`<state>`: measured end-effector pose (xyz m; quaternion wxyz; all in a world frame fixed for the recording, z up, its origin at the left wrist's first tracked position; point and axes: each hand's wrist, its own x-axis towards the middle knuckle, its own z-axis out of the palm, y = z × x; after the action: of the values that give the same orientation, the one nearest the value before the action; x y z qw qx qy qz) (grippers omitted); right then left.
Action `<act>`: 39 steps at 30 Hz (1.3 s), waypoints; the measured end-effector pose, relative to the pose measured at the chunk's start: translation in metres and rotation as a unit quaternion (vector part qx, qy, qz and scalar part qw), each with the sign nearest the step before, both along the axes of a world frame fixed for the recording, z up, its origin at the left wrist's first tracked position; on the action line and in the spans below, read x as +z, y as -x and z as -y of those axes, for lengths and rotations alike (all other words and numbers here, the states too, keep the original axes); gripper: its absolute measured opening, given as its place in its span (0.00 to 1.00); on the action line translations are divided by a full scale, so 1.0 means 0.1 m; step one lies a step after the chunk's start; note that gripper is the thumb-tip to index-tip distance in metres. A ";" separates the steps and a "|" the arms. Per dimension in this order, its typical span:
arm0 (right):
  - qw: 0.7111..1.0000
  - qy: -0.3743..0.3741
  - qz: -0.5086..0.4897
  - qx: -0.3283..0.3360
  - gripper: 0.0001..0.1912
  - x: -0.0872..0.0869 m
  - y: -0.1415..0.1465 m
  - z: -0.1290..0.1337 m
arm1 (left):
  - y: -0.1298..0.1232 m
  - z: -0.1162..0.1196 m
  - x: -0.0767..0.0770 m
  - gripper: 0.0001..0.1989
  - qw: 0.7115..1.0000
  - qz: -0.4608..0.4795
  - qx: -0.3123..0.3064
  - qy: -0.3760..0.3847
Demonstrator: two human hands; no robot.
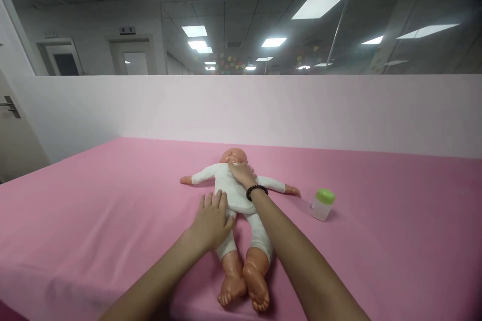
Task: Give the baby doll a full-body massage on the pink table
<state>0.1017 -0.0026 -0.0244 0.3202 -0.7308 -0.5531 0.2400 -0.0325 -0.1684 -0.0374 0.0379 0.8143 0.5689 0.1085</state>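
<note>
A baby doll in a white suit lies on its back on the pink cover, arms spread wide and bare feet toward me. My left hand rests open across the doll's hip and upper thigh, its fingers stretched out. At the doll's collar and shoulder is my right hand, wearing a dark beaded bracelet at the wrist. Its thumb lies over the collar while the other fingers curl around the side of the neck and shoulder, partly hidden. My right forearm passes above the doll's left side.
A small clear container with a green lid stands right of the doll's hand. The pink cover spreads over a wide surface, bounded at the back by a white wall with glass above. A door handle shows far left.
</note>
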 end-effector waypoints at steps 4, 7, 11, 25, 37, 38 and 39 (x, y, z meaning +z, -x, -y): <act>0.990 -0.086 0.100 0.052 0.32 -0.04 -0.05 0.25 | -0.04 -0.43 0.35 0.21 0.999 -0.032 0.012 -0.029; 0.972 -0.151 0.171 0.052 0.23 -0.08 -0.08 0.34 | -0.16 -0.88 0.52 0.18 0.994 -0.004 0.052 -0.095; 0.973 -0.179 0.121 0.081 0.16 -0.16 -0.21 0.29 | -0.34 -1.27 0.43 0.18 0.992 0.013 0.082 -0.098; 0.951 -0.235 0.171 0.101 0.13 -0.31 -0.33 0.13 | -0.35 -1.48 0.02 0.17 0.987 -0.032 0.033 -0.151; 0.944 -0.229 0.098 0.217 0.11 -0.23 -0.36 0.30 | -0.31 -1.32 0.05 0.16 0.993 -0.029 -0.017 -0.116; 0.944 -0.215 0.084 0.237 0.12 -0.18 -0.39 0.34 | -0.32 -1.29 0.08 0.16 0.992 -0.031 -0.019 -0.119; 0.942 -0.201 0.072 0.258 0.11 -0.12 -0.41 0.38 | -0.32 -1.26 0.11 0.15 0.991 -0.033 -0.023 -0.125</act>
<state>0.1429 -0.0402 -0.0360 0.3468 -0.4985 -0.7812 0.1448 -0.0001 -0.0421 -0.0263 -0.0803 0.8290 0.5326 0.1507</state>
